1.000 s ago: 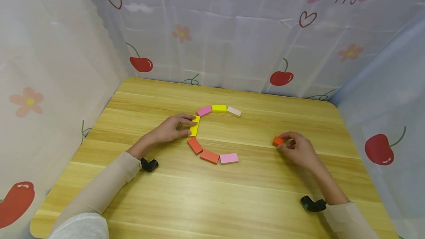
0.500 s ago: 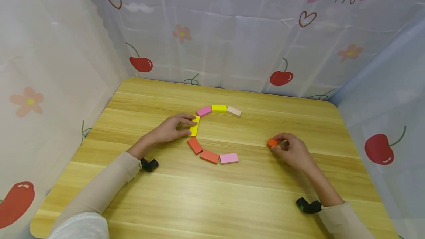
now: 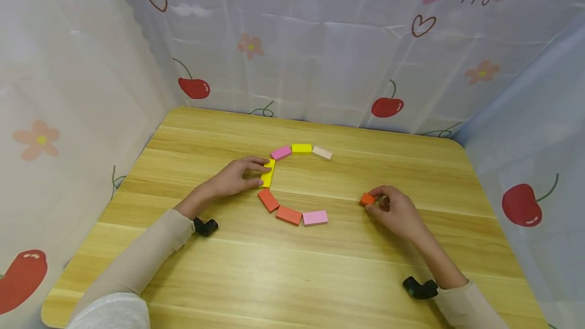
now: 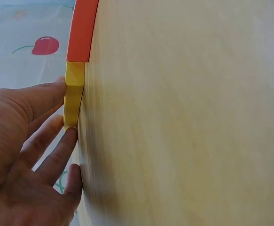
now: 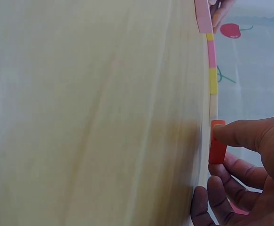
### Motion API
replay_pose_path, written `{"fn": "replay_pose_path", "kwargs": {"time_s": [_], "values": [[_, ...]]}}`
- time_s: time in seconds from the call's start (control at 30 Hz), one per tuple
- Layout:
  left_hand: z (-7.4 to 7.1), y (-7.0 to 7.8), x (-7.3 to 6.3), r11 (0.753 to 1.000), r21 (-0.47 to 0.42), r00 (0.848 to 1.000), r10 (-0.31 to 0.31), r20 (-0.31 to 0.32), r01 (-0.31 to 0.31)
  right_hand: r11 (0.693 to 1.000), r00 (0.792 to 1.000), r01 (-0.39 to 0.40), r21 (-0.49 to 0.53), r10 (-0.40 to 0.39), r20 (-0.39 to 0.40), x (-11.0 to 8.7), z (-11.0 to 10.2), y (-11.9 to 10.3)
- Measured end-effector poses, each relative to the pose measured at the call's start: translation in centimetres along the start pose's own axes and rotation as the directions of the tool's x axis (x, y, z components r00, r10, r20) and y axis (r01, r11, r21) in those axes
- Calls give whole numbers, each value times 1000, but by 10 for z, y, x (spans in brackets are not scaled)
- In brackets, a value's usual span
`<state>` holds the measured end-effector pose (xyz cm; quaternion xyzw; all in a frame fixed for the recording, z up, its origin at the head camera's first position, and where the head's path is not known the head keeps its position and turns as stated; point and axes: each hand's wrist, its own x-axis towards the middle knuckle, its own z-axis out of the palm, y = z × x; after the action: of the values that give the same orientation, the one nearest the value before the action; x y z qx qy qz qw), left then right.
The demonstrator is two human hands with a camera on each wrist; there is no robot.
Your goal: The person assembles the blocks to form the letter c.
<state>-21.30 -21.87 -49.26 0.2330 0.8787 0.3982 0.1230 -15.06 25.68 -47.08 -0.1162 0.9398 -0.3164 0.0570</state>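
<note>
In the head view my left hand (image 3: 235, 176) holds a yellow wooden block (image 3: 268, 172) at the left of a curved row, thumb by its near end and fingers at its far end. Below it lie a red block (image 3: 268, 200), another red block (image 3: 289, 215) and a light pink block (image 3: 315, 218). Above it come a darker pink block (image 3: 281, 153), a second yellow block (image 3: 301, 149) and a pale wood block (image 3: 322, 153). Off to the right, my right hand (image 3: 395, 212) pinches an orange-red block (image 3: 367, 199) between thumb and fingers, low over the table in the right wrist view.
The wood-grain table (image 3: 292, 278) carries the whole row, which bows to the left and opens to the right. A printed curtain (image 3: 311, 65) rises along the table's back and both sides. Black wrist cameras (image 3: 420, 288) hang at both sleeves.
My right hand has slid left and slightly nearer with the orange-red block, toward the open side of the row. The left hand and the row of blocks stay put.
</note>
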Motion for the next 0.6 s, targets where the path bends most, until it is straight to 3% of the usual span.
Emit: {"fn": "replay_pose_path", "kwargs": {"time_s": [0.6], "values": [[0, 0, 0, 1000, -1, 1000, 8, -2, -8, 999, 1000, 29, -40, -29, -2, 0, 18, -16]]}}
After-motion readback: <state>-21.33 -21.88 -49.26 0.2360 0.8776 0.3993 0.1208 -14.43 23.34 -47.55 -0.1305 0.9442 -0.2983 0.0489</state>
